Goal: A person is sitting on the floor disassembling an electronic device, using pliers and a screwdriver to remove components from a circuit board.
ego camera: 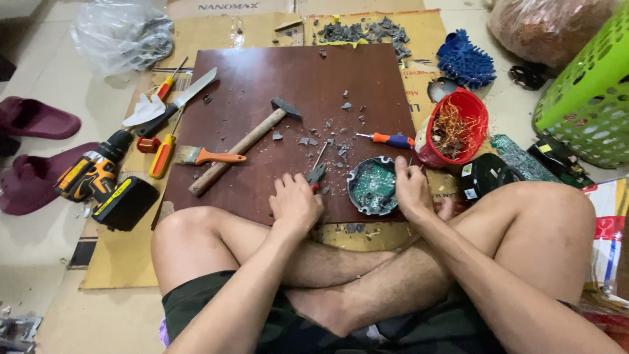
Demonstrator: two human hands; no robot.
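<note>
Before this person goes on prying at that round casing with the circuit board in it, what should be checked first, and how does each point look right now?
1. Right hand steadies the round casing: ok, it rests on the rim.
2. Left hand grips the pliers: ok.
3. Casing lies flat on the brown board: ok.
4. Board free of sharp debris: not ok, grey fragments lie beside the hands.
5. Hammer and screwdriver clear of the hands: ok.
6. Hand or eye protection: no gloves; eyes cannot tell.

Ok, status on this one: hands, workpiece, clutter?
Left hand gripping pliers. Right hand steadying round circuit-board housing. Grey fragments scattered on board; hammer and screwdriver close by.
</note>
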